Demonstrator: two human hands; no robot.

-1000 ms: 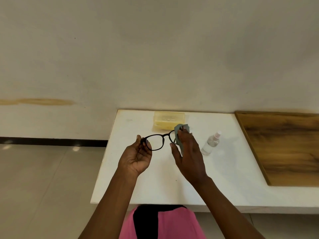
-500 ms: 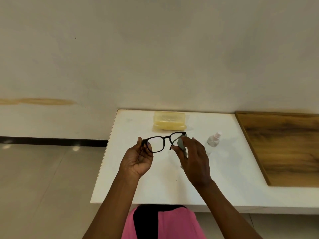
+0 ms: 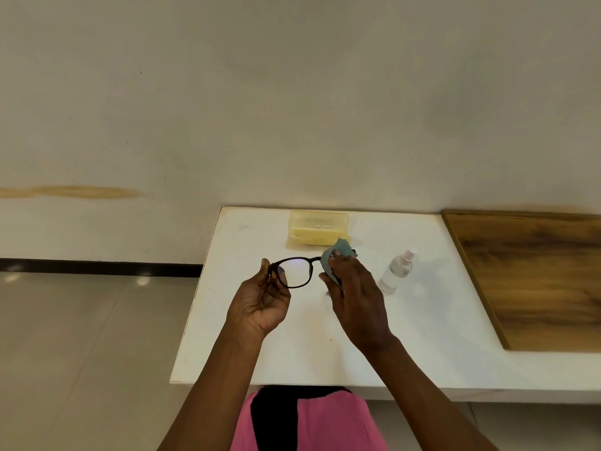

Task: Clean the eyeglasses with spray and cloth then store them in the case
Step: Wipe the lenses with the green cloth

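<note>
Above the white desk [image 3: 422,336] at frame centre, our left hand [image 3: 260,304] pinches the eyeglasses [image 3: 294,271], held crosswise; our right hand [image 3: 354,294] presses the cloth [image 3: 338,250] round their right lens. The yellow case [image 3: 318,227] lies just beyond.

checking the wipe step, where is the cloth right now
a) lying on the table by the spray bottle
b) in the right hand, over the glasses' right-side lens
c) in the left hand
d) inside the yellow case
b: the right hand pinches the blue-grey cloth over one lens of the eyeglasses, while the left hand holds the frame's other end.
</note>
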